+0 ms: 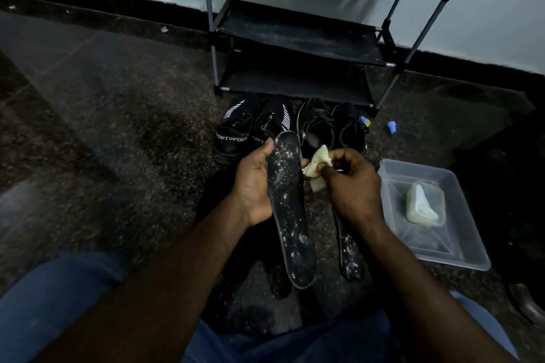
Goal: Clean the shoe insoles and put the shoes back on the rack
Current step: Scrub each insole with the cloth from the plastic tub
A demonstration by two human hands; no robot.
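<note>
My left hand (253, 183) grips a long black insole (290, 209) speckled with white flecks, its toe end pointing away from me. Beside the insole's right edge, my right hand (354, 183) pinches a crumpled pale cloth (317, 168). A second dirty insole (349, 256) lies on the floor under my right forearm. Two pairs of black shoes stand ahead: one marked SPORT (236, 135) on the left, a lace-up pair (333, 130) on the right. Behind them rises the black shoe rack (298, 38), its visible shelves bare.
A clear plastic tub (469, 256) with a pale lump, soap or sponge (424, 209), sits on the floor at my right. Two small blue caps (391, 127) lie near the rack's right leg. My knees in blue jeans frame the bottom. The floor is dark speckled stone.
</note>
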